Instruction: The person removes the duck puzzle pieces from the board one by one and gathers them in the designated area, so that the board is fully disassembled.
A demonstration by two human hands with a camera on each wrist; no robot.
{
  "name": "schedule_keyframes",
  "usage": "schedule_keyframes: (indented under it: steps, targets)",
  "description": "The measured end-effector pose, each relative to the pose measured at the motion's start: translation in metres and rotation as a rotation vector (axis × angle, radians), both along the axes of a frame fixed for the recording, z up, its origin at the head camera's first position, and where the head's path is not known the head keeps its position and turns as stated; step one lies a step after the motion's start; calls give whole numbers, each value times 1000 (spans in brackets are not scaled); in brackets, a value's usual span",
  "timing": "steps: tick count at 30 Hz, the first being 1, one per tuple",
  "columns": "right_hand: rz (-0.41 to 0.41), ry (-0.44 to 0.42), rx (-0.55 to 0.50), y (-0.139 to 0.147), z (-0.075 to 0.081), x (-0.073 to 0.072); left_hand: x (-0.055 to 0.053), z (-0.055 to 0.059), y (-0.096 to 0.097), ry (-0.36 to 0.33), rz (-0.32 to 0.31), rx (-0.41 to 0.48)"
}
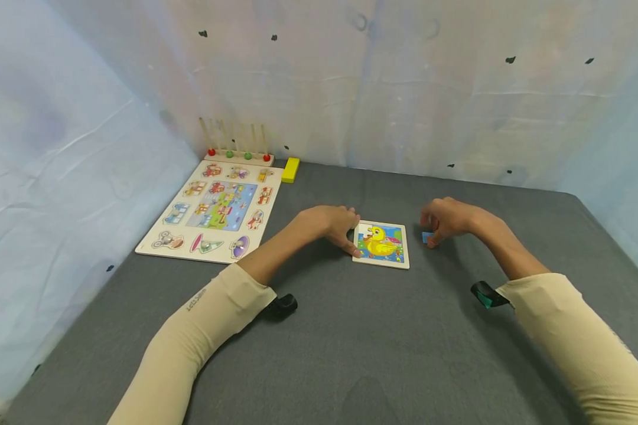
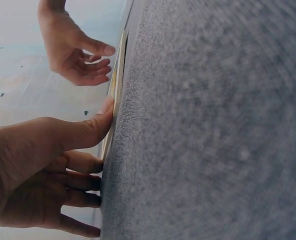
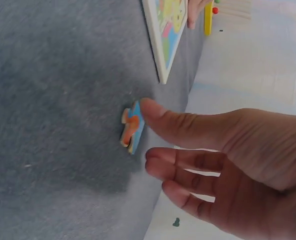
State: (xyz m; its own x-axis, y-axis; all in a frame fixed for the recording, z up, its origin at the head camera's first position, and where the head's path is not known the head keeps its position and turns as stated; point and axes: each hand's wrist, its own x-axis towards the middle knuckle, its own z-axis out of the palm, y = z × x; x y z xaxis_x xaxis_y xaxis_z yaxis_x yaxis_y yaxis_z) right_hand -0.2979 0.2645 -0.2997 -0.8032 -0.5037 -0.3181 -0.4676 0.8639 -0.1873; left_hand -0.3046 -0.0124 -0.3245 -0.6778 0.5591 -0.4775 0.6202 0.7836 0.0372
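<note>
Left hand (image 1: 336, 227) at duck puzzle (image 1: 383, 244), loose piece (image 3: 136, 125) by right hand (image 1: 449, 217)

A large picture board (image 1: 188, 235) lies left of the left fingers, apart from them. Those fingers are spread wide, the thumb on the puzzle's near left corner. The puzzle lies flat, just right of them. The blue-and-orange piece sits at the right thumb's tip; whether they touch, I cannot tell. The right fingers bend loosely, a gap between them and the thumb.

Matt cloth-like tabletop (image 1: 324, 342), smooth wooden duck puzzle (image 1: 381, 243), glossy backdrop (image 1: 404, 118)
</note>
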Motion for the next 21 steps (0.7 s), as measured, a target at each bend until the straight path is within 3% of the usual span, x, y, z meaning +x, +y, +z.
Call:
schedule_keyframes:
  steps: [9, 21]
  targets:
    - [99, 79, -137, -30, 6, 3, -3, -1, -1, 2, -2, -2]
    - [217, -36, -119, -69, -1, -16, -2, 0, 1, 13, -9, -19]
